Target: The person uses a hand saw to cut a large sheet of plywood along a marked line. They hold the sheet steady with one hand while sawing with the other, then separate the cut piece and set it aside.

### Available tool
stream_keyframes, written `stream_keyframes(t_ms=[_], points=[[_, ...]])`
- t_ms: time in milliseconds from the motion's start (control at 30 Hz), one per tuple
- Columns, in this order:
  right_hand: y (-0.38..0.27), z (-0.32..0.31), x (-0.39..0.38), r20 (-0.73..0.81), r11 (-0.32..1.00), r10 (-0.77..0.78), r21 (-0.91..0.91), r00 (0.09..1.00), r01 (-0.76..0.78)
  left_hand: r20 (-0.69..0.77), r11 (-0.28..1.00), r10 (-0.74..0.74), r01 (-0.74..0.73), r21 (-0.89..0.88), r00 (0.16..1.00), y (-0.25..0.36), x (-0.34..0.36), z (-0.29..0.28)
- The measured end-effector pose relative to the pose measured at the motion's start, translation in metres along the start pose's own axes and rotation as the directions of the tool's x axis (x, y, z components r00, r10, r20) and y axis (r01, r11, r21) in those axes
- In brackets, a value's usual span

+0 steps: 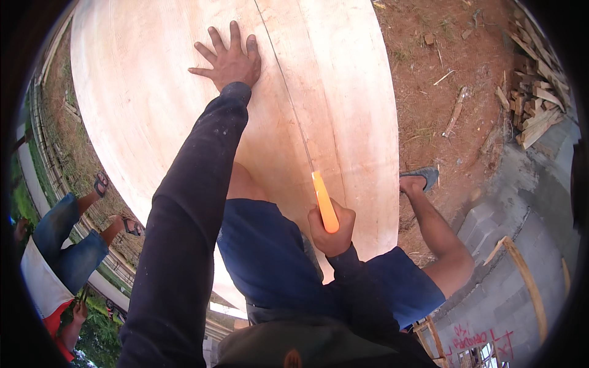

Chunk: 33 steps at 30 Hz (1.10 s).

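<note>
My left hand [232, 61] lies flat with fingers spread on a large pale plywood sheet [116, 73], left of a thin dark line running up the board. My right hand [331, 227] grips the orange handle [325, 202] of what looks like a saw, low on the sheet. Its blade is hard to tell apart from that line. My left knee is on the sheet, between my arms, and my right foot rests on the dirt beside it.
Another person [64, 245] in sandals is at the left, by bamboo poles. Scrap timber [534, 107] is piled at upper right on the reddish ground [442, 61]. A grey block wall [515, 294] with a leaning wooden piece [524, 276] stands at lower right.
</note>
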State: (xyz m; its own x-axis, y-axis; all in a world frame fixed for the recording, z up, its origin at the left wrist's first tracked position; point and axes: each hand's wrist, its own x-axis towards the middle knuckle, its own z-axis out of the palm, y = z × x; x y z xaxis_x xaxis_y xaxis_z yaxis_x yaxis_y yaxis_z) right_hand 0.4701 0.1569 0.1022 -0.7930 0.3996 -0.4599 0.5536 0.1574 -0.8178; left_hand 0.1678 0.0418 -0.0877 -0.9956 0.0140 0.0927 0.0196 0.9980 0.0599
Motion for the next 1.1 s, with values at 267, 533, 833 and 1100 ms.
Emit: stream_keyframes(t_ms=[267,533,833,1100], points=[[0.001,0.014,0.049,0.001,0.997,0.004,0.071,1.0,-0.004,-0.024,0.999,0.005,-0.005,-0.033,1.0,-0.001,0.001,-0.003],[0.002,0.009,0.039,0.002,0.998,0.038,0.055,0.999,-0.038,-0.035,1.0,0.008,-0.009,-0.019,0.999,0.002,0.001,0.004],[-0.011,0.003,0.028,0.04,0.996,0.054,0.073,0.998,-0.057,-0.071,0.999,0.014,-0.017,-0.042,0.997,-0.007,0.0,0.005],[-0.002,0.009,0.027,0.019,0.997,0.076,0.028,0.997,-0.077,-0.043,1.0,0.014,-0.014,-0.01,0.999,-0.002,0.001,0.007]])
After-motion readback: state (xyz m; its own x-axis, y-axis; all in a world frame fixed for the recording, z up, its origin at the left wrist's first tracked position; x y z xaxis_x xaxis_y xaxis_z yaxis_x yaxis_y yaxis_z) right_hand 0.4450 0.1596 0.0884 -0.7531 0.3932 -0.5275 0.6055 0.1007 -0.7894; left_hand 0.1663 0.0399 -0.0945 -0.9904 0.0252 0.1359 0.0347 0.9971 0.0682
